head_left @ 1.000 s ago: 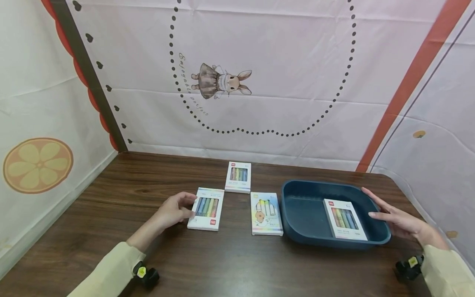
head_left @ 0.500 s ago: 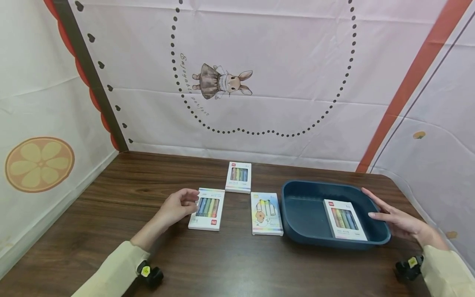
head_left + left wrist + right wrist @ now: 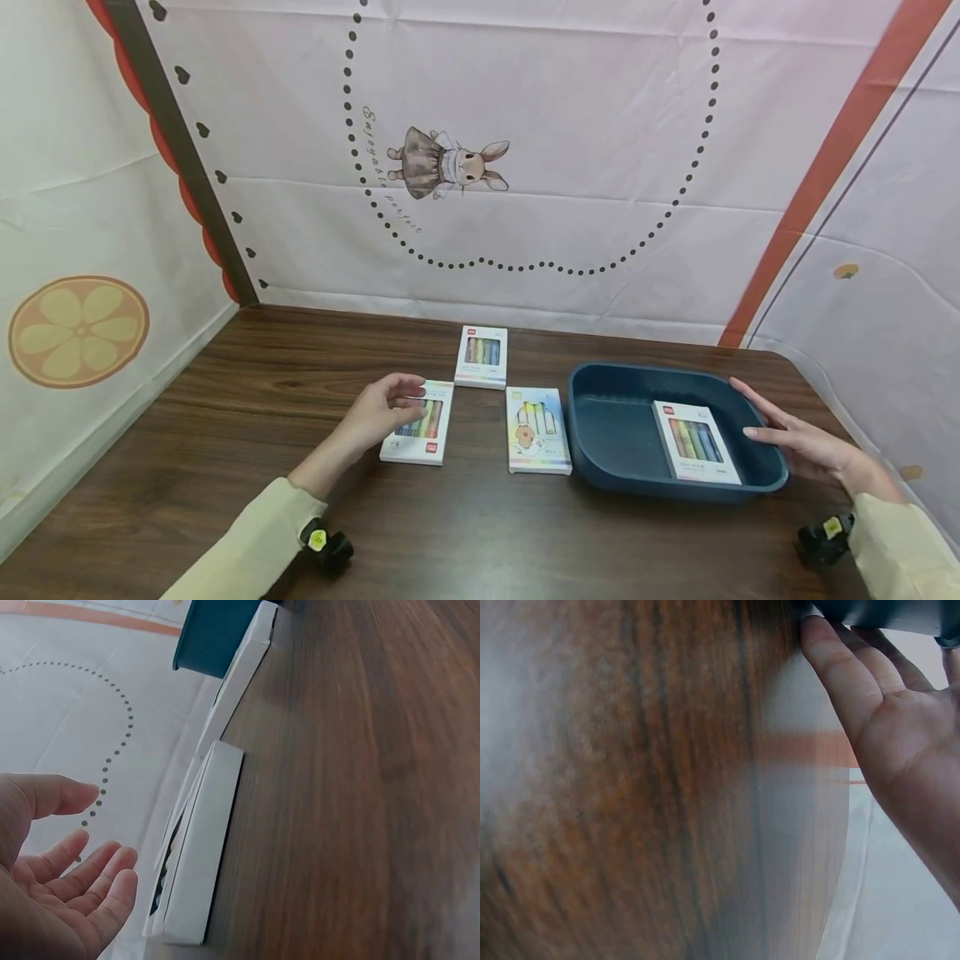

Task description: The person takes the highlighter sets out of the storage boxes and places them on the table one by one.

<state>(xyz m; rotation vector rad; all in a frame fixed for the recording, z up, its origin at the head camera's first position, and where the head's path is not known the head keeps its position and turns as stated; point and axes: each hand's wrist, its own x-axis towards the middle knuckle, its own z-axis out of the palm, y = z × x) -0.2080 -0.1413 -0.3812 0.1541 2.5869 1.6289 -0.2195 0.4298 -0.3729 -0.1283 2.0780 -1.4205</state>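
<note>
My left hand (image 3: pixel 378 412) hovers over the left part of a white box of colour sticks (image 3: pixel 415 451), its fingers loosely bent and holding nothing. In the left wrist view, the fingers and thumb are spread apart beside that box (image 3: pixel 202 847). My right hand (image 3: pixel 813 454) holds the right end of a dark blue plastic basin (image 3: pixel 615 429), thumb over the rim and fingers along the outer wall. The right wrist view has those fingers against the basin's outside (image 3: pixel 892 611). Inside the basin lies another white box of colour sticks (image 3: pixel 701 468).
A third white box (image 3: pixel 480 377) lies at the back. One with a cartoon drawing (image 3: pixel 536 442) lies right beside the basin's left wall. Everything rests on a dark wooden table (image 3: pixel 480 533). Patterned white cloth (image 3: pixel 570 167) hangs behind the table and at both sides.
My left hand has left the left edge of the box and moved right and up over it, its fingers parted from the box. My right hand and the basin have stayed put.
</note>
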